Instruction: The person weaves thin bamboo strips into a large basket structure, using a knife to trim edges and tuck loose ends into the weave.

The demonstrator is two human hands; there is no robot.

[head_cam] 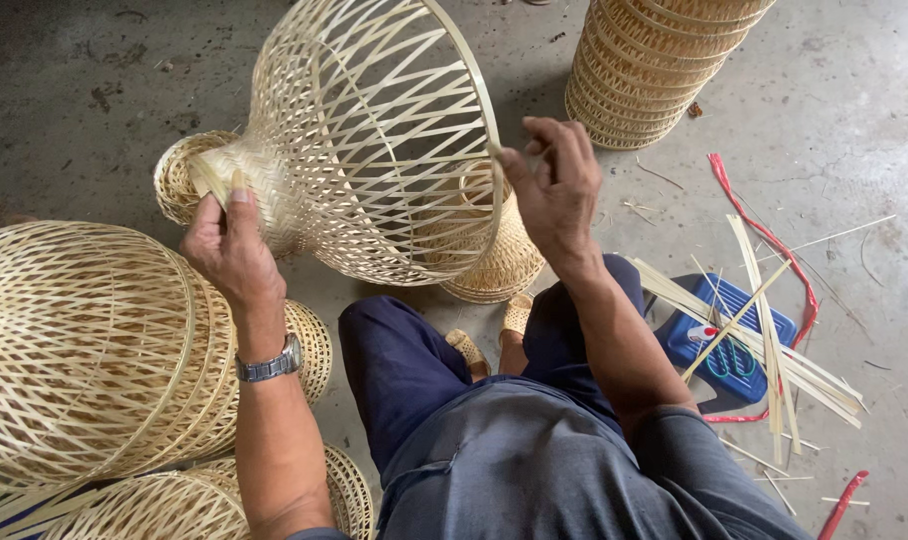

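We see the left hand (229, 245) closed around the narrow woven neck of a bell-shaped bamboo lampshade frame (374, 140), thumb pressed on top, fingers wrapped under the tight weave. A metal wristwatch (271, 364) sits on that wrist. The right hand (556, 185) is at the opposite end of the frame, its fingertips pinched together on the wide open rim, where a thin bamboo strip meets the hoop. Between the two hands the frame lies tilted on its side, lifted off the floor, its open lattice flaring from the left hand's grip to the rim at the right hand.

Just beyond the left hand's knuckles we see a small woven ring (179, 175) on the floor. Behind the frame, below the right hand, another woven basket piece (499, 265) stands on the concrete. To the outside of the left forearm lies a large finished bamboo shade (84, 350), with more woven work beneath it. Above the right hand a stack of woven rings (649, 65) rises. To the outside of the right forearm, loose bamboo strips (764, 335) are strewn over a blue plastic stool (734, 350), with a red strap (769, 240) curling nearby. Below the hands are the person's dark trousers and sandalled feet.
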